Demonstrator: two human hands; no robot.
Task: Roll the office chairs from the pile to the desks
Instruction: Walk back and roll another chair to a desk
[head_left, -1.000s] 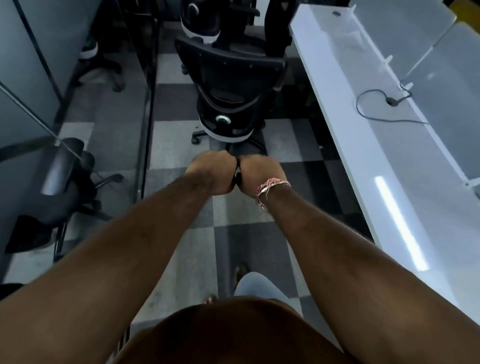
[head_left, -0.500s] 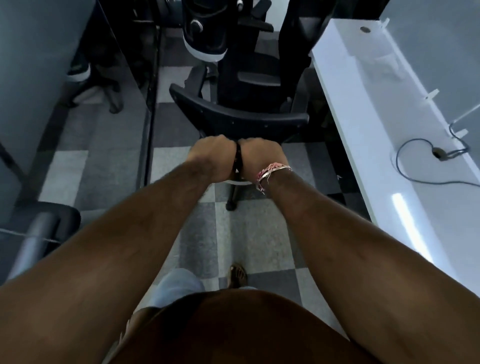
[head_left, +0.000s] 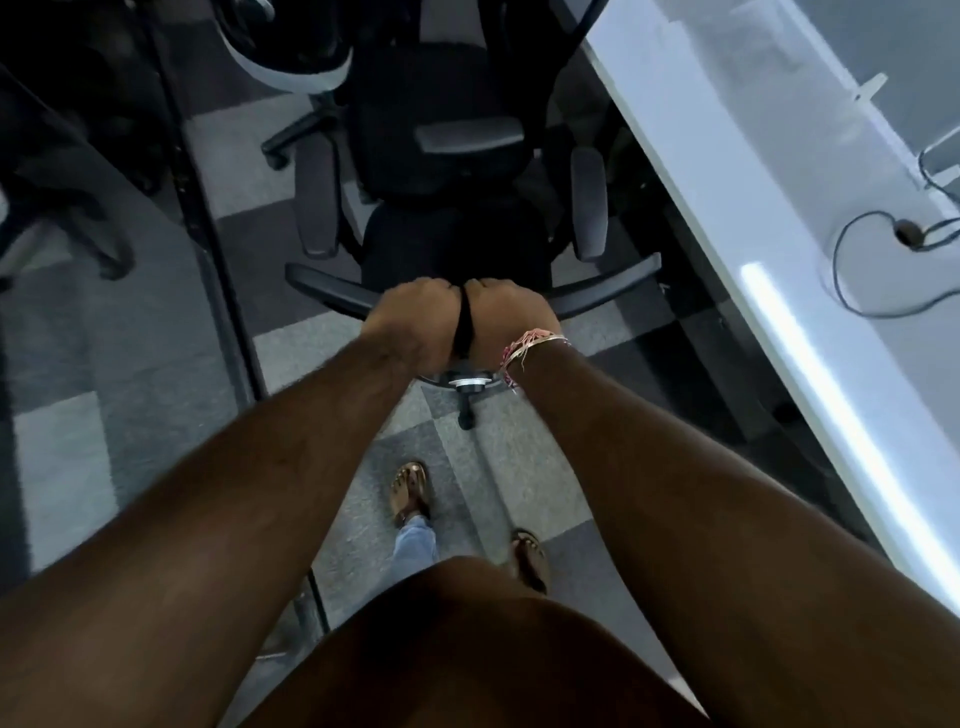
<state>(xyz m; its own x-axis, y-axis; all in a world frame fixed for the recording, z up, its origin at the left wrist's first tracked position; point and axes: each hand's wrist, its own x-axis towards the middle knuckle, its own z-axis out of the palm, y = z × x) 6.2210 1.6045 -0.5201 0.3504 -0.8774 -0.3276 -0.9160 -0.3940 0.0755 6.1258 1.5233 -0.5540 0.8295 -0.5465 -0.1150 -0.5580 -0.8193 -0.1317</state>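
Note:
A black office chair (head_left: 447, 244) stands right in front of me, seen from above, its seat and two grey armrests visible. My left hand (head_left: 413, 319) and my right hand (head_left: 506, 317) grip the top edge of its curved backrest (head_left: 332, 291), side by side at the middle. More black chairs (head_left: 467, 130) crowd together just beyond it at the top of the view. The long white desk (head_left: 779, 312) runs along the right side.
A dark glass partition (head_left: 208, 234) runs along the left, with another chair base (head_left: 62, 228) behind it. A black cable and plug (head_left: 909, 234) lie on the desk. My two sandalled feet (head_left: 410, 488) stand on grey checkered carpet tiles.
I have stepped closer to the chair I hold and to the pile, and my view has tipped down onto the seat. Both hands keep the same grip on the backrest.

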